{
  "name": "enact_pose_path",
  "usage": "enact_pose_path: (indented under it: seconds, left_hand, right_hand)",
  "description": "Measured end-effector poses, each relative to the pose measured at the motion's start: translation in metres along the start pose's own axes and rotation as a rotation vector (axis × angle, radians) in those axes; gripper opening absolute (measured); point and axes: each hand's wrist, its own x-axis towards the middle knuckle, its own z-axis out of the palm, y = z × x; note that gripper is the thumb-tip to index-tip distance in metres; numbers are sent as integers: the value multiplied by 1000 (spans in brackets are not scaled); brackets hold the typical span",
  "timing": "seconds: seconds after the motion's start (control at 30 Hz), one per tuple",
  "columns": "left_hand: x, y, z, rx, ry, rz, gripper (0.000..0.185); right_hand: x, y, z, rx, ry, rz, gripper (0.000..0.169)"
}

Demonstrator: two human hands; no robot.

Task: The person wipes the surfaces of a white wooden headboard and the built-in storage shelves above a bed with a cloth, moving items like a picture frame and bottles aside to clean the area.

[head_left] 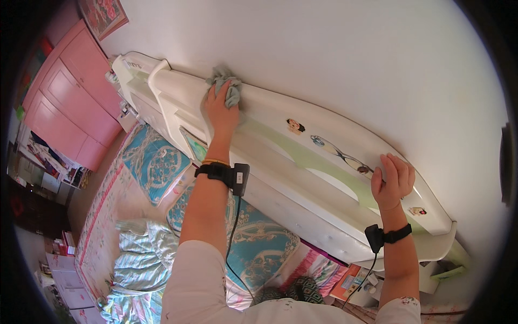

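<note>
My left hand (221, 108) presses a crumpled grey-green cloth (231, 90) onto the top edge of a white bed headboard (269, 103), close to the wall. Farther right, my right hand (392, 180) rests with bent fingers on the headboard's upper edge and holds no cloth. Between the hands, a cartoon sticker (295, 126) and a long decorative piece (340, 153) lie on the headboard's face. Another small sticker (417, 211) is right of my right hand. Both wrists wear black straps with cabled devices.
Below the headboard, a bed holds blue patterned pillows (259, 247) and a striped quilt (141, 259). A pink wardrobe (73, 97) stands at the left. Boxes and small items lie on a bedside surface (360, 293) at lower right. The wall (344, 52) rises behind the headboard.
</note>
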Motion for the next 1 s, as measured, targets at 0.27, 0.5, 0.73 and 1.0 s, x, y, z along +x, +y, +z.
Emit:
enact_pose_path:
  seconds: [0.27,0.5,0.73,1.0]
  left_hand:
    - [-73,58,66,-900,405,-483,64]
    - [-120,191,66,-393,137,-296,64]
    - [-133,233,63,-258,125,-218,58]
    - [-142,266,62,-312,133,-234,57]
  right_hand:
    - [3,-9,2,-17,19,16,24]
    - [9,-10,-5,14,-56,84,22]
    - [-16,-39,-63,306,-140,290,31]
    - [-176,-113,-284,662,-519,320,15]
